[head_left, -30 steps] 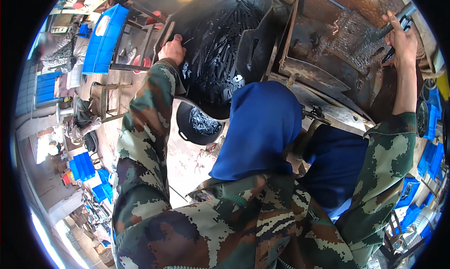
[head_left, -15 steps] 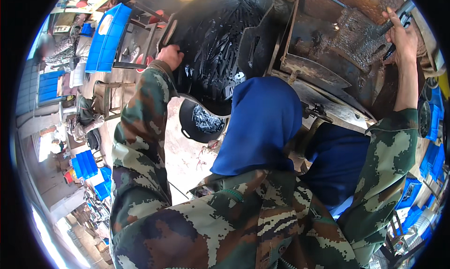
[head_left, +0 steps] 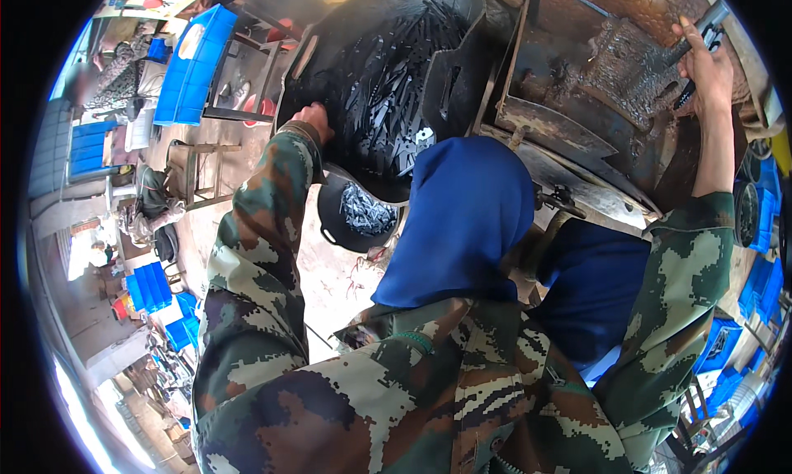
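Black tray (head_left: 379,86) of small dark metal pieces, upper centre, past your blue cloth (head_left: 462,226). Your left hand (head_left: 312,121) rests on its left edge, fingers curled; grip unclear. Round black pan (head_left: 356,218) sits below it. Farther right, your right hand (head_left: 703,61) closes on a dark lever (head_left: 697,33) of the rusty machine (head_left: 610,94).

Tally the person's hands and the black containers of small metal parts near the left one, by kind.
Hands: 2, the left hand and the right hand
Large black tray: 1
Small round black pan: 1
Total: 4
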A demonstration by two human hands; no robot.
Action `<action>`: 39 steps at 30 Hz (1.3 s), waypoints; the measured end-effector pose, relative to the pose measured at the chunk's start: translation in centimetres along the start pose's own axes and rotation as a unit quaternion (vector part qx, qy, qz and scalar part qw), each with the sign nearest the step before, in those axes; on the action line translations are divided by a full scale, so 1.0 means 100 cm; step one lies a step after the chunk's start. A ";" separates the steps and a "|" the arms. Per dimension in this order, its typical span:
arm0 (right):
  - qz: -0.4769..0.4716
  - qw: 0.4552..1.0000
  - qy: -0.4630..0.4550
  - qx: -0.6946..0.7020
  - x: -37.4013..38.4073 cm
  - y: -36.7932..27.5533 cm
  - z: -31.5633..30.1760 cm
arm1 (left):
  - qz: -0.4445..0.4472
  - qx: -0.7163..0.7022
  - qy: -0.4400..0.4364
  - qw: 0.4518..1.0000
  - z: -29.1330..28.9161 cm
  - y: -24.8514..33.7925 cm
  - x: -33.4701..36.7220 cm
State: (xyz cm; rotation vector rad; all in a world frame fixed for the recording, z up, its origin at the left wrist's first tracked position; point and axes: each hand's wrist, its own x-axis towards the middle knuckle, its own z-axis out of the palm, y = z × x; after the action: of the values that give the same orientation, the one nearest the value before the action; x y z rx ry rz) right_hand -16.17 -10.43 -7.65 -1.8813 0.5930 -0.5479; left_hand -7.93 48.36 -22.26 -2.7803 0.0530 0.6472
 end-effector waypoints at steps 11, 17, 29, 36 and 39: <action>-0.015 0.999 0.004 0.047 -0.015 -0.011 0.004 | 0.001 -0.019 0.015 1.000 -0.006 -0.005 -0.006; -0.037 0.998 0.008 0.044 -0.011 -0.007 0.003 | 0.026 -0.073 0.078 0.994 -0.002 -0.035 -0.005; -0.039 0.999 0.021 0.011 -0.002 0.002 -0.003 | 0.245 -0.377 0.107 0.887 -0.009 0.001 -0.017; -0.040 0.999 0.024 0.026 -0.009 -0.003 0.002 | 0.198 -0.351 0.155 0.902 0.001 0.062 -0.014; -0.032 0.999 0.027 0.010 -0.012 -0.007 -0.001 | 0.168 -0.383 0.125 0.900 -0.002 0.061 -0.015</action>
State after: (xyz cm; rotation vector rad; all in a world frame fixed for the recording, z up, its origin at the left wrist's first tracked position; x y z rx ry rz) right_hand -17.00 -9.54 -7.13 -1.8764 0.5628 -0.6451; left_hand -9.84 42.39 -23.09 -3.6609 0.4261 0.4343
